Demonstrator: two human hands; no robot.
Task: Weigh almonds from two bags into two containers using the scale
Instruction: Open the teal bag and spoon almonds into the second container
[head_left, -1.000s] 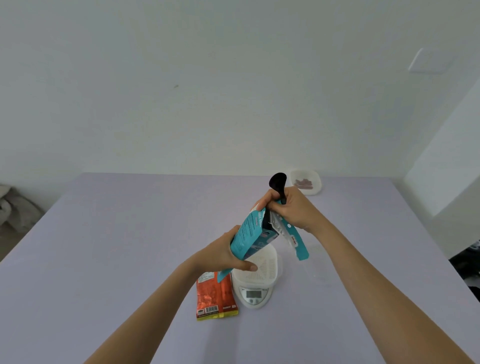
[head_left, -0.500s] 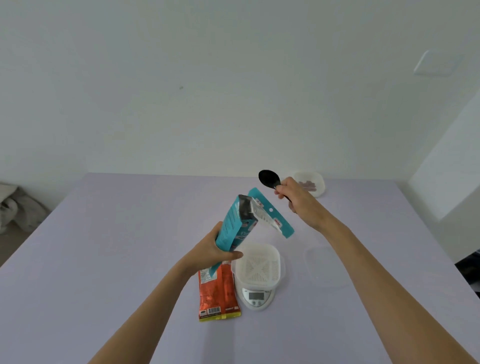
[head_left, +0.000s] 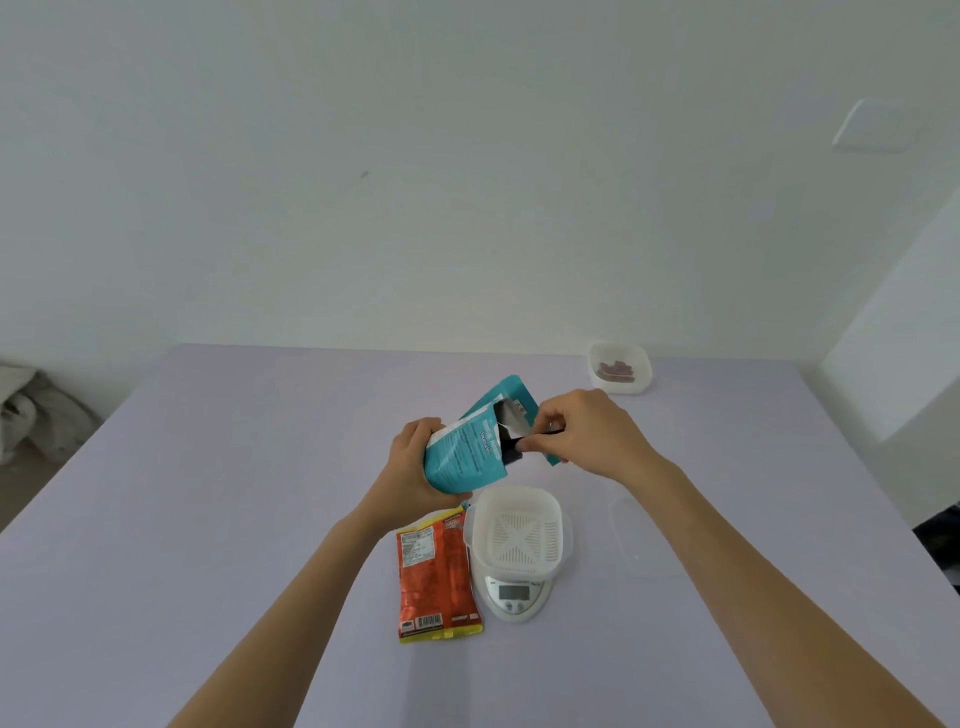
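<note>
Teal bag: soft foil pouch, judged light and easily crumpled; held tilted above the counter, just behind the white container on the scale; left hand fingers wrapped round its lower body, the soundest hold; right hand fingers pinched on a black spoon at the open mouth; orange bag flat beside the scale; far container holds almonds.
</note>
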